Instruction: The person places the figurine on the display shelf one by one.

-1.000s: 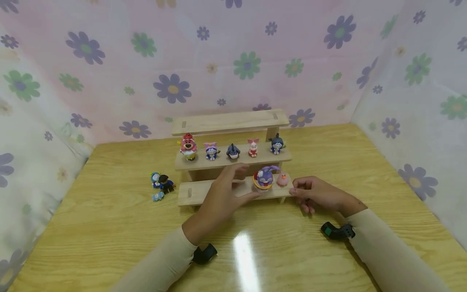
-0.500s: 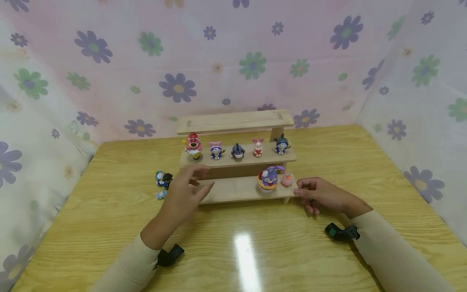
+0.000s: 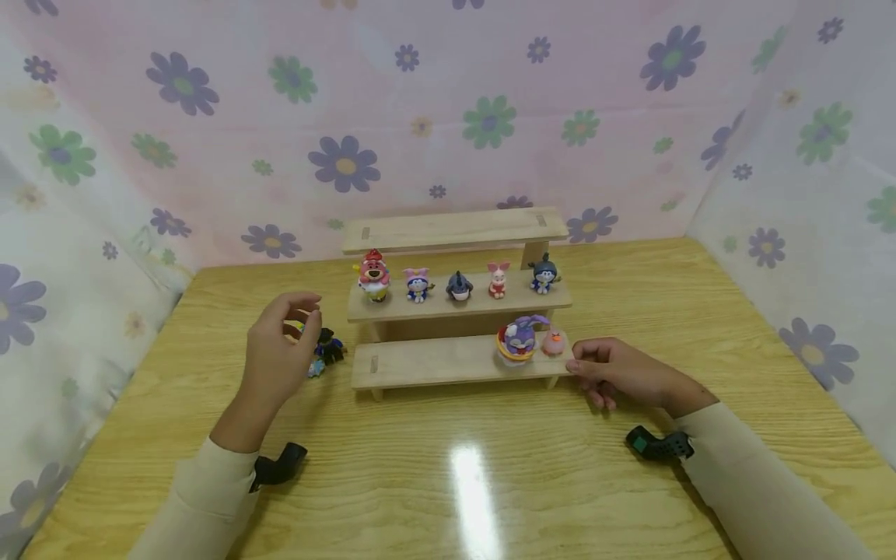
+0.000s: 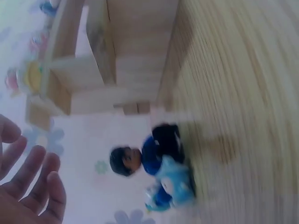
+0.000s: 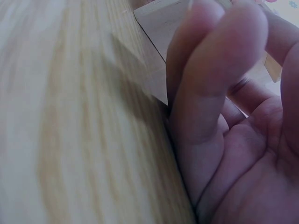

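Observation:
My left hand (image 3: 276, 350) hovers over the table at left, its fingers loosely bent around nothing. Below and beside it are a dark-haired figurine (image 4: 124, 161) in blue and black, a light blue figurine (image 4: 175, 182) and a blue-and-white figurine (image 4: 159, 199), partly hidden in the head view. At the right end of the tiered wooden shelf (image 3: 434, 360) rests my right hand (image 3: 626, 377), its fingers loosely curled and its thumb tip at the lowest board's end. That board carries a purple rabbit figurine (image 3: 519, 338) in a yellow-rimmed cup and a pink bird figurine (image 3: 554, 342).
The middle board holds a pink bear (image 3: 374, 276), a pink-hatted figurine (image 3: 418, 287), a grey donkey (image 3: 459, 288), a piglet (image 3: 498, 281) and a dark-hooded figurine (image 3: 543, 275). Flowered cloth (image 3: 434, 101) hangs behind and beside the table (image 3: 392, 467).
My left hand has moved left from beside the rabbit figurine to above the loose figurines. My right hand stays at the shelf's end. The view has shifted slightly.

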The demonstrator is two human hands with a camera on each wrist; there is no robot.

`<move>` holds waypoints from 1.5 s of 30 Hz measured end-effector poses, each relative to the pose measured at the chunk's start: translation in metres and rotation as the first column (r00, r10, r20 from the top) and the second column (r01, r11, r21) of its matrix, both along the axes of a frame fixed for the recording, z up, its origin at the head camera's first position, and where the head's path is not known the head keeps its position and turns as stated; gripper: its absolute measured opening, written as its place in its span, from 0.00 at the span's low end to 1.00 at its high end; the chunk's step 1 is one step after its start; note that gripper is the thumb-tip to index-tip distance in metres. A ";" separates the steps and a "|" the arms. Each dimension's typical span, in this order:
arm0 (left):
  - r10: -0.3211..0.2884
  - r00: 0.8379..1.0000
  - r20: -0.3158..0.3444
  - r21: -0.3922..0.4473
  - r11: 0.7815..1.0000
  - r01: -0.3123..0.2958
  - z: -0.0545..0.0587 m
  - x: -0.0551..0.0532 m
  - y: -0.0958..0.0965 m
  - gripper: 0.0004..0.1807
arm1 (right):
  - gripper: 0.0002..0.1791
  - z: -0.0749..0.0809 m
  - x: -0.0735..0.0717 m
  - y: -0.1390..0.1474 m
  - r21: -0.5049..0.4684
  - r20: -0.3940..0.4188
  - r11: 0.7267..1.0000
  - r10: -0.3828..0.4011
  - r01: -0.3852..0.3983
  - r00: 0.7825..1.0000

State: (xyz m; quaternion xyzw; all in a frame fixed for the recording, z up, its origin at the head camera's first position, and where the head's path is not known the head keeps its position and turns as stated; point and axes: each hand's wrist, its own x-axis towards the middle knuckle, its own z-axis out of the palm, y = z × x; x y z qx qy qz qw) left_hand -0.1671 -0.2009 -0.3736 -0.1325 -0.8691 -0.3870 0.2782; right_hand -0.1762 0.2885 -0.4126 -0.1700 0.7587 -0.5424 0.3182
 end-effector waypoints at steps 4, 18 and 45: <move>0.019 0.995 0.102 -0.035 0.999 -0.016 -0.002 -0.004 -0.009 0.14 | 0.20 0.000 0.000 0.001 -0.005 0.001 1.000 -0.006 0.006 1.000; 0.006 0.883 0.469 -0.181 0.979 0.089 -0.011 -0.010 -0.027 0.22 | 0.21 -0.002 0.001 0.000 -0.028 0.010 1.000 -0.008 0.009 1.000; 0.018 0.873 0.488 -0.275 0.952 0.134 -0.019 -0.013 -0.027 0.22 | 0.21 -0.001 0.001 0.000 -0.029 0.026 0.999 -0.016 0.017 1.000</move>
